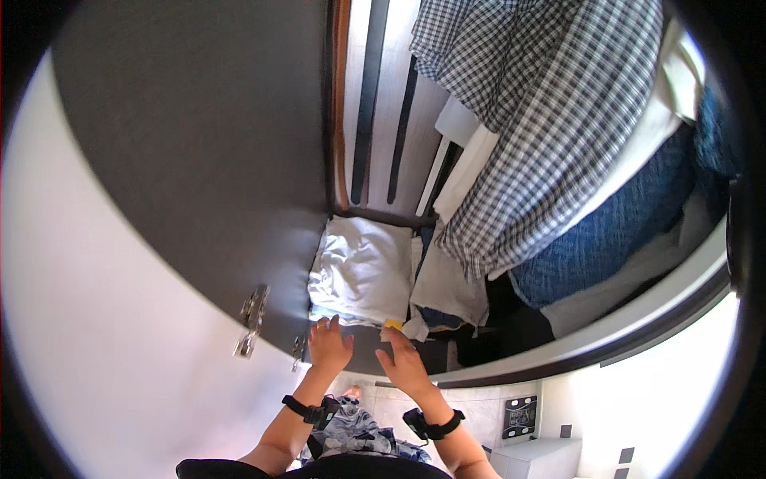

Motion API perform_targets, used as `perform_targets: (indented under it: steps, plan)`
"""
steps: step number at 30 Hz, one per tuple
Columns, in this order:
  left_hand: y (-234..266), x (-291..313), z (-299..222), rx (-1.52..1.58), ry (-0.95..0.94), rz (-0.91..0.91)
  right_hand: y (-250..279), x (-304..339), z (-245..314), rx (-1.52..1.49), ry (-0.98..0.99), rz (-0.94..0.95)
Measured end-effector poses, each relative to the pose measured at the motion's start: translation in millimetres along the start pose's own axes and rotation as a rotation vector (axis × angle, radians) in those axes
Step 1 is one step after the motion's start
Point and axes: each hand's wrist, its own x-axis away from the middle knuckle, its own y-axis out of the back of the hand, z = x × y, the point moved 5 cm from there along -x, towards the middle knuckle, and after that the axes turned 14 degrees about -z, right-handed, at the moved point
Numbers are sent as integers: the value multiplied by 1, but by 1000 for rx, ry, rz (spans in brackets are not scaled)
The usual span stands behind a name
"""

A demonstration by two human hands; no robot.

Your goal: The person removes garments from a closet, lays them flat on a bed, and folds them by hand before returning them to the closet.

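A stack of folded white cloth point(363, 267) lies on the wardrobe floor in the back left corner, its top layer slightly wrinkled. My left hand point(329, 348) is at the stack's near left edge, fingers stretched and apart, holding nothing that I can see. To its right, my right hand point(405, 363) is also open, its fingertips beside a small yellow thing point(393, 325) at the stack's near right corner. Whether either hand touches the cloth, I cannot tell. Next to the stack sits a pile of greyish-white cloth point(449, 287) with dark blue fabric showing beneath.
A checked garment point(558, 128) and a dark blue garment point(610, 223) hang low on the right. The dark wardrobe side panel point(199, 128) with metal hinges point(254, 319) stands on the left. The wardrobe's pale front edge point(574, 339) curves along the near right.
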Motion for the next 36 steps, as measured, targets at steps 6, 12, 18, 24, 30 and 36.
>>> perform_targets:
  steps: [6,12,18,24,30,36]
  plan:
    - [58,78,12,175,-138,-104,44,74,20,-105,-56,124]
    - [123,157,27,290,-71,-222,88,140,25,-87,-69,67]
    - [174,248,54,293,23,-296,119,183,28,-122,-107,-209]
    - [213,322,79,206,190,-430,104,198,50,-246,-77,-192]
    - [238,396,109,117,407,-605,60,209,83,-312,44,20]
    - [260,496,130,-35,665,-785,-6,234,139,-434,210,307]
